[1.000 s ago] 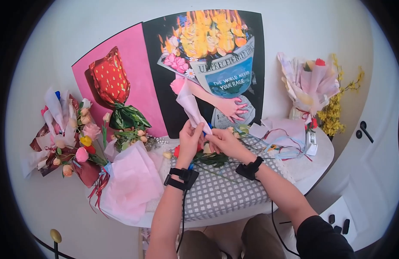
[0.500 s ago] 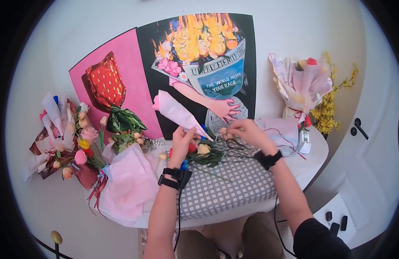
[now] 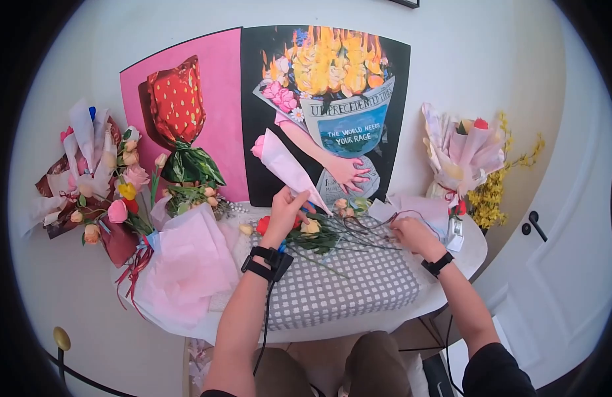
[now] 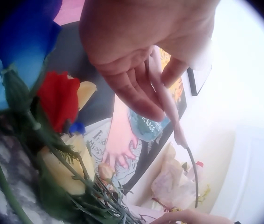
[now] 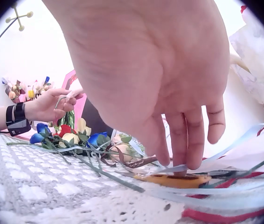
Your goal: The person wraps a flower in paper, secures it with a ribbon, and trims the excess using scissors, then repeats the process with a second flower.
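Observation:
My left hand (image 3: 286, 212) grips the narrow lower end of a pale pink paper wrap (image 3: 283, 164) around a pink flower (image 3: 258, 147). The flower tilts up and left; its green stem (image 4: 193, 175) pokes out below the paper. My right hand (image 3: 415, 235) reaches down at the table's right side, fingers pointing downward. At its fingertips lie a light blue ribbon (image 5: 221, 161) and an orange-yellow object (image 5: 174, 180), partly hidden. Between the hands are loose flowers: a red rose (image 4: 59, 100), a cream rose (image 4: 69, 163), a blue rose (image 4: 22, 42), and several dark stems (image 3: 365, 235).
Pink wrapping sheets (image 3: 190, 258) and a mixed bunch of flowers (image 3: 124, 178) are on the left. At the right stand a wrapped bouquet (image 3: 461, 159) and yellow blossoms (image 3: 494, 198). Two pictures lean at the back, one of a burning bouquet (image 3: 332, 73). A grey checked cloth (image 3: 339, 291) covers the front.
My right hand has left the wrapped flower and moved right, over the stems, to the ribbons. The left hand keeps its hold; the flower now tilts further left than a second ago.

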The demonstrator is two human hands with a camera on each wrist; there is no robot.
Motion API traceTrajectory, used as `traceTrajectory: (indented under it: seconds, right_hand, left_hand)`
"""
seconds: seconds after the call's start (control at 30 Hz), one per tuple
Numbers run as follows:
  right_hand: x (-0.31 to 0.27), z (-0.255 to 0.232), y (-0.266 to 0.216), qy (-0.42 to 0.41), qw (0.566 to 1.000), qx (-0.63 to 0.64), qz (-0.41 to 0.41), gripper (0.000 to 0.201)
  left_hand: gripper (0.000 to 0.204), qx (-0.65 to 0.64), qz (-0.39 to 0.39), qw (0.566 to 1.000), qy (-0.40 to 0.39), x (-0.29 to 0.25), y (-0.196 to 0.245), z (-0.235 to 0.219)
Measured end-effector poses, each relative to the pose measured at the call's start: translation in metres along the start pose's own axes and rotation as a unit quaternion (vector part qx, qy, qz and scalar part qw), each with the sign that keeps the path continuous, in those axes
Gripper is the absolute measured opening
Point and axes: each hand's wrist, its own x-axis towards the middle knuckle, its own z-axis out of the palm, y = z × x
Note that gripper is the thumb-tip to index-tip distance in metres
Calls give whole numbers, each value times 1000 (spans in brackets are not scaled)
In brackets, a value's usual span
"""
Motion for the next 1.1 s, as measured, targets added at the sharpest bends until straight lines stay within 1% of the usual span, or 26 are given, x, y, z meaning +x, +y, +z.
traceTrajectory:
  seconds: [0.13,0.2,0.23,0.3,0.33,0.4,0.43,0.5,0.53,0.6,0.63,0.7,0.73,0.8,0.83,0.9,0.93,0.97,1.0,1.03,1.07,1.1]
  right_hand:
    - [-6,-13,5,-2,1000,-13,16,22]
    - [-10,-20,6,-96,993,-25,60,22]
    - [-11,-23,3,-99,993,-27,59,22]
    - [-11,-29,-6,-138,988,-42,59,20]
    - [-11,-30,-10,-140,988,-44,57,20]
    - [-15,-28,-15,-61,998,2,11,16]
    - [-14,-25,-13,-61,998,1,9,16]
    - [-10,-18,-4,-52,998,-6,-39,15]
    - [-10,-21,-5,-52,998,-7,-40,15]
    - [-6,-27,-7,28,997,-22,-74,17]
    - [-5,-31,-10,28,996,-22,-77,17]
    - [-3,-38,-19,87,996,7,-11,19]
    - [0,-39,-21,85,996,9,-13,19]
    - [11,-44,-23,133,990,36,-28,20]
    - [16,-47,-29,131,990,37,-27,20]
    - [30,-51,-52,254,963,80,-47,20]
    - [40,-53,-62,253,963,83,-47,20]
    - [50,-53,-72,231,952,198,-21,17]
    - [61,-53,-83,206,928,311,5,14]
    - [72,-50,-96,207,926,316,3,14]
    - [83,-46,-110,186,895,405,-11,14]
    - [94,-41,-121,164,856,490,-26,19]
  left_hand:
    - [30,-5,5,1000,-4,-2,-2,-1]
    - [30,-6,5,1000,-7,0,-2,0]
    - [30,-6,7,1000,-10,0,-3,-1]
    - [30,-8,9,1000,-9,0,-3,-1]
    - [30,-9,10,1000,-11,0,-3,-2]
    - [30,-11,11,1000,-12,-1,-4,-1]
    - [30,-11,10,1000,-15,-1,-4,0]
    - [30,-11,10,1000,-18,0,-4,0]
    - [30,-9,7,1000,-20,-1,-4,0]
    - [30,-6,5,1000,-19,-1,-4,0]
    - [30,-7,2,1000,-19,-1,-4,0]
    - [31,-7,-1,1000,-16,-1,-4,0]
    - [30,-8,4,1000,-15,-1,-4,1]
    - [28,-8,7,1000,-16,-1,-3,1]
    - [28,-4,8,1000,-16,-1,-3,2]
    - [28,3,7,1000,-16,-2,-2,3]
    - [28,1,9,1000,-10,-2,-2,3]
    - [27,1,11,1000,-4,-2,-2,3]
    - [27,5,11,1000,-2,-2,-2,2]
    - [26,6,23,999,21,-1,-2,1]
    - [26,8,36,998,43,-1,-1,0]
    - [26,14,37,998,44,0,0,-2]
